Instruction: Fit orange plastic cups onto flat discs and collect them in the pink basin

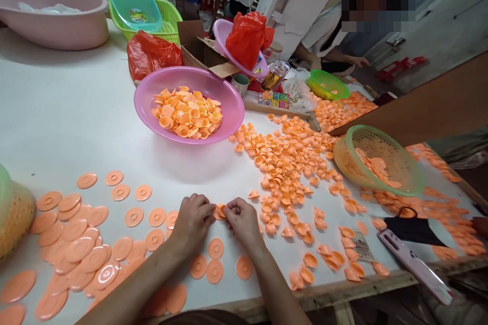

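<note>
My left hand [194, 221] and my right hand [243, 221] meet at the middle of the table, fingers closed in a pinch. Between their fingertips is a small orange plastic toy cup [219, 212], partly covered by the fingers. Flat round orange saucers [215, 248] lie just below and between my forearms. Many more saucers [82, 249] are spread and overlapping to the left of my left arm. Right of my right hand, a heap of loose orange toy cups [282, 162] stretches back across the table. A purple bowl [152, 124] behind my hands holds more orange cups.
A green-rimmed basket [409, 177] with orange pieces stands right, near a pink phone [412, 264] and a black mask [415, 230]. Another basket [17, 218] is at far left. A cardboard box [198, 56], red bags [152, 56] and a pink basin [76, 30] stand behind. A co-worker [328, 35] sits across.
</note>
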The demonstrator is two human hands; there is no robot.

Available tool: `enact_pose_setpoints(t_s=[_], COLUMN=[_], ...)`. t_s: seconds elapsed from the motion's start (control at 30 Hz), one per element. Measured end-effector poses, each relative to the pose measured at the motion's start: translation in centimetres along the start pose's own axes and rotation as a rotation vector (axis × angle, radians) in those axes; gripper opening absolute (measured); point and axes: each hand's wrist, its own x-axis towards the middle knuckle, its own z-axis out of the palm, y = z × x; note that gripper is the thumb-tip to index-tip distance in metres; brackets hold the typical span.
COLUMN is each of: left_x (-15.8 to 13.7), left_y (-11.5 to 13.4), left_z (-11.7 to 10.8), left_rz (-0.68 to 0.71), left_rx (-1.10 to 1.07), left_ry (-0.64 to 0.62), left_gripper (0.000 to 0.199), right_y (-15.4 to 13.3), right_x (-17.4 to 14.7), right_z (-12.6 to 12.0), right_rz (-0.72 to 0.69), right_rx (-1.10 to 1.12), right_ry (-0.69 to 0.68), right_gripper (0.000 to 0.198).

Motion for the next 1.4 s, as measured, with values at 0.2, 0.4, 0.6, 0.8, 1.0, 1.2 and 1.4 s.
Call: enact_pose_setpoints(t_s=[0.2,0.4,0.6,0.8,1.0,1.2,1.4], left_x=[0.5,2.4,2.6,3.1,2.3,-1.2,-3.4], left_y=[0.5,1.7,1.9,1.6,1.6,2.7,3.8], left_z=[-0.8,-1.8,-1.7,-1.8,-1.9,-2.6,-3.6], left_rz=[-0.111,-0.305,-0.329,-0.429,-0.335,-0.372,-0.243], left_rx=[-0.125,-0.326,-0.238,-0.201,-0.244,-0.737,-0.679], left_ry=[-0.031,-0.143,-0.150,-0.197,-0.096,-0.074,0.006], left_gripper=[0.020,0.010,0.019,0.016,0.011,0.037,0.026], right_y=[-0.5,-0.7,-0.4,-0.7,0.1,1.5,-0.1], right_x=[-0.4,-0.6,-1.2,-1.2,-1.7,-4.8,-6.1], right_z=[0.5,0.7,1.1,1.4,1.3,1.1,1.0], right_rz=[-0.181,-0.223,-0.263,-0.331,-0.370,-0.617,-0.665], right_rx=[-0.202,-0.219,-0.253,-0.429,-0.268,-0.149,-0.076], right_ry=[0.054,0.039,0.049,0.087,0.075,0.207,0.265], right_gripper=[0.013,0.013,0.017,0.020,0.015,0.014,0.025])
